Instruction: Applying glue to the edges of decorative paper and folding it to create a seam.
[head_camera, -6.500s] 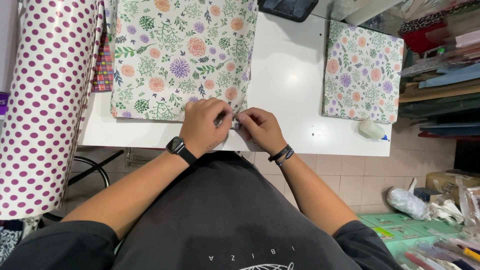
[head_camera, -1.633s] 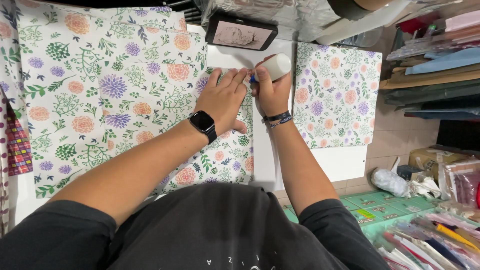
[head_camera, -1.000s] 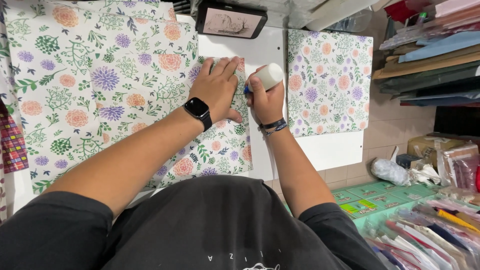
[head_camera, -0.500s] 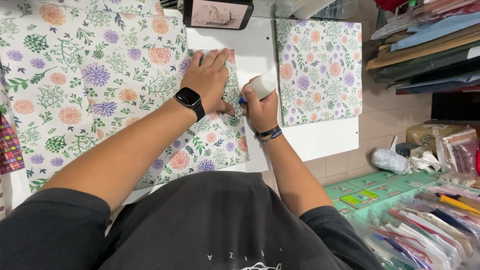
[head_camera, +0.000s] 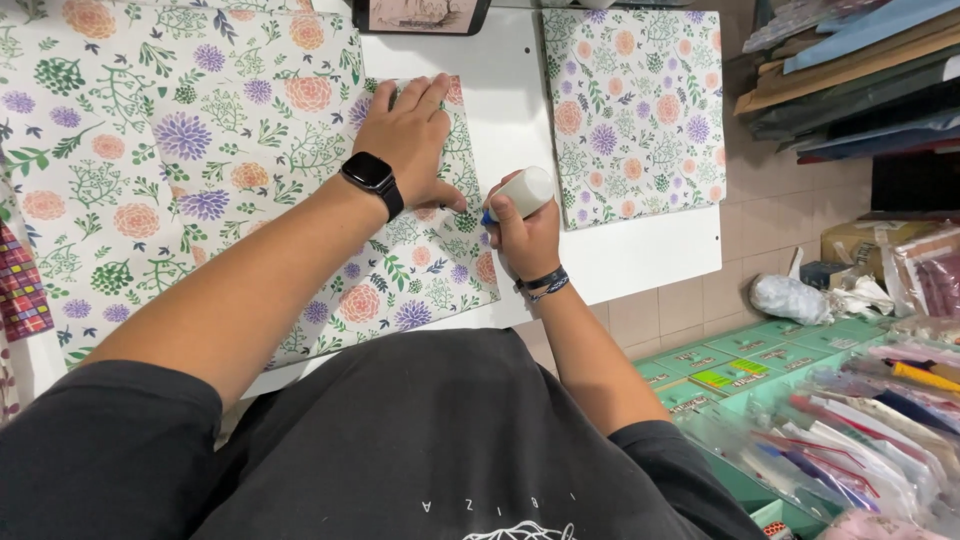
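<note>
Right hand (head_camera: 528, 240) fisted round a white glue stick (head_camera: 518, 195), tip at the floral paper (head_camera: 200, 170) edge; left hand (head_camera: 410, 140) flat, just left.

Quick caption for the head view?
Left hand pins floral paper; right hand presses a glue stick to its edge.

Bare white bench (head_camera: 520, 110) lies open between the floral sheet (head_camera: 200, 180) and the wrapped floral panel (head_camera: 635, 110). A dark tablet (head_camera: 420, 14) closes the far end.
</note>
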